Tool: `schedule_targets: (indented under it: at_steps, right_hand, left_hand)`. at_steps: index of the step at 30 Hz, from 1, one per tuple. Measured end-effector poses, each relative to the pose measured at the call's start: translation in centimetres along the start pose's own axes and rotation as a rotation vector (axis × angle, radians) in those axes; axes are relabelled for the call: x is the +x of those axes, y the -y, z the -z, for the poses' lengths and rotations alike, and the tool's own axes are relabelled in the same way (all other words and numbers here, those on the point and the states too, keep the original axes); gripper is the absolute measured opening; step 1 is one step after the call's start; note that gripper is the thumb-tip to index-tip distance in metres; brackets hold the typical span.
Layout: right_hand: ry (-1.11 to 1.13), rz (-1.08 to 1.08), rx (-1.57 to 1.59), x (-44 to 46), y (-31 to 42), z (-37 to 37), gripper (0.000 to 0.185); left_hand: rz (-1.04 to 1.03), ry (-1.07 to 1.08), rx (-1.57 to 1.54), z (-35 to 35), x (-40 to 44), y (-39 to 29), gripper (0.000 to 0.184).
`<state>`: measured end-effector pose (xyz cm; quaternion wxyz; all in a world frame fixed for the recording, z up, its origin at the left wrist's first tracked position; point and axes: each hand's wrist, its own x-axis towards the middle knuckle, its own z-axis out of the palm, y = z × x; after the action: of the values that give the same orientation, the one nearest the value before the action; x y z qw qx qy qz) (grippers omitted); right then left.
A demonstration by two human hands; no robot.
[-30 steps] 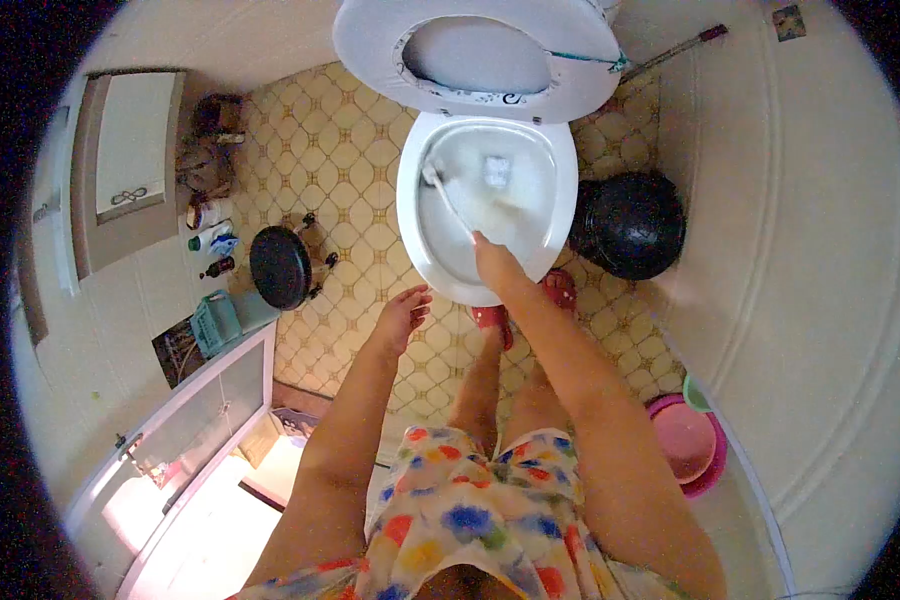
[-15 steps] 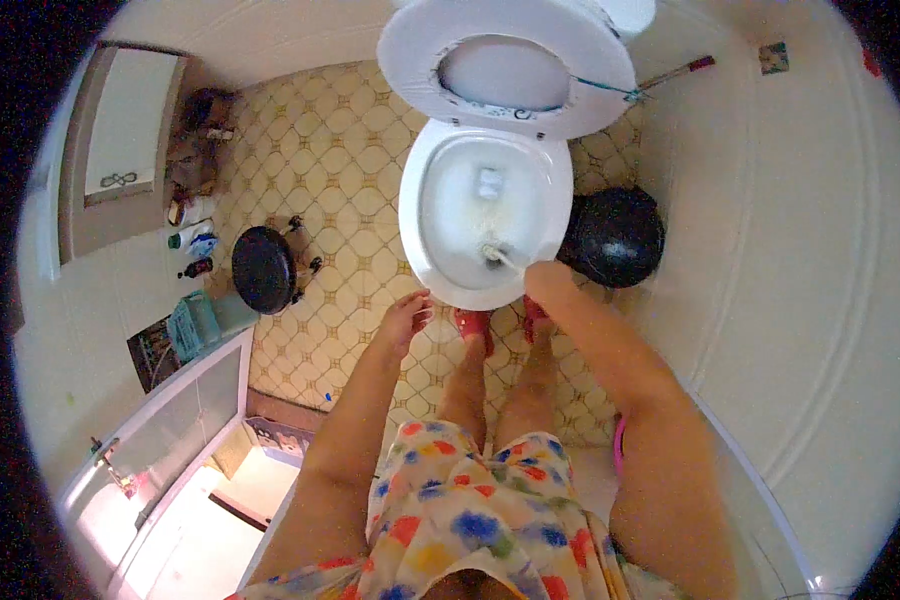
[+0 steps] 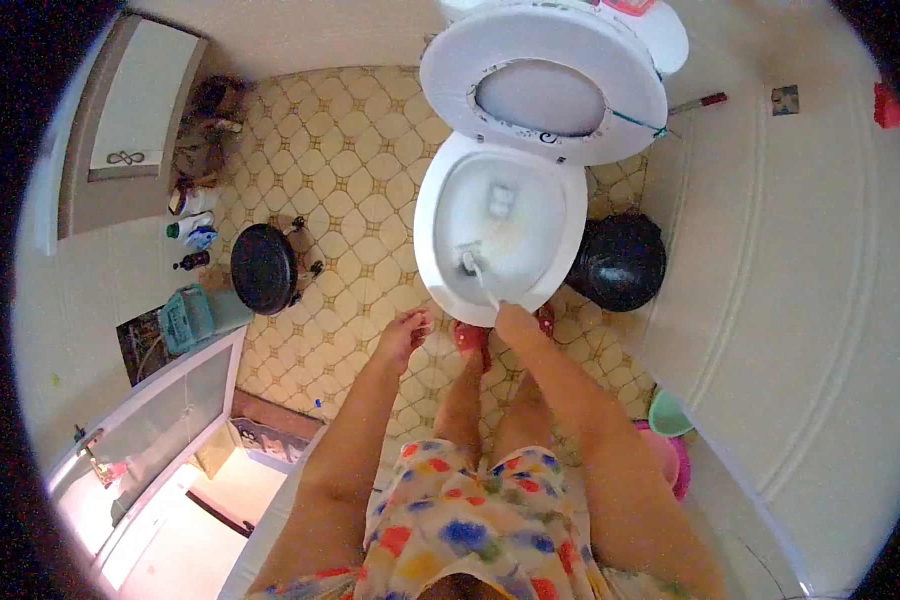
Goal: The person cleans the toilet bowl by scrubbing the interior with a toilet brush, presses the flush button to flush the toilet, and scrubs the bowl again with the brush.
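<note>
One brush (image 3: 484, 281) slants from the right hand (image 3: 515, 324) into the toilet (image 3: 426, 222).

From where I stood I counted 1 L hand (image 3: 404, 342), 1 R hand (image 3: 517, 326), 1 brush (image 3: 483, 282), 1 toilet (image 3: 426, 225), 2 red shoes (image 3: 470, 337), 1 blk. stool (image 3: 263, 268), 1 blk. bin (image 3: 626, 262), 1 green basin (image 3: 671, 414), min. 1 pink basin (image 3: 681, 467), 1 cabinet (image 3: 135, 100) w/ 1 handle (image 3: 125, 158).

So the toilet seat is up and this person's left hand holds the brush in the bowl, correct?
Not quite: the head view shows the right hand, not the left hand, holding the brush. The seat is indeed up and the brush in the bowl.
</note>
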<state>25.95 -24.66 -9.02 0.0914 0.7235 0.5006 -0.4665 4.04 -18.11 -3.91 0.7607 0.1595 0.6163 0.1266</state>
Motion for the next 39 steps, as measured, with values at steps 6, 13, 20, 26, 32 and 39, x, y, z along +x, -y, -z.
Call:
schedule_targets:
  at_steps: [6,13,20,26,32,39]
  right_hand:
    - [-0.147,-0.169,0.167,6.3,0.9,-0.3,0.025]
    - [-0.147,-0.125,0.035,5.5,-0.1,0.7,0.023]
    - [-0.320,-0.081,-0.398,6.6,-6.0,5.8,0.016]
    - [-0.314,-0.224,-0.347,9.9,-5.4,8.1,0.036]
    - [-0.230,0.015,-0.362,3.4,-2.9,2.6,0.023]
    - [-0.271,-0.075,-0.504,6.0,-6.6,7.3,0.018]
  left_hand:
    - [-0.027,0.009,0.071,0.3,0.9,-0.1,0.025]
    - [0.001,-0.012,0.040,0.2,0.5,-0.3,0.021]
    - [0.014,-0.026,0.037,-0.1,0.5,-0.2,0.022]
    - [0.011,-0.025,0.024,1.8,0.9,0.3,0.024]
    - [0.016,-0.004,0.030,1.9,0.9,-0.1,0.024]
    - [-0.008,0.032,0.055,1.3,1.6,-0.7,0.024]
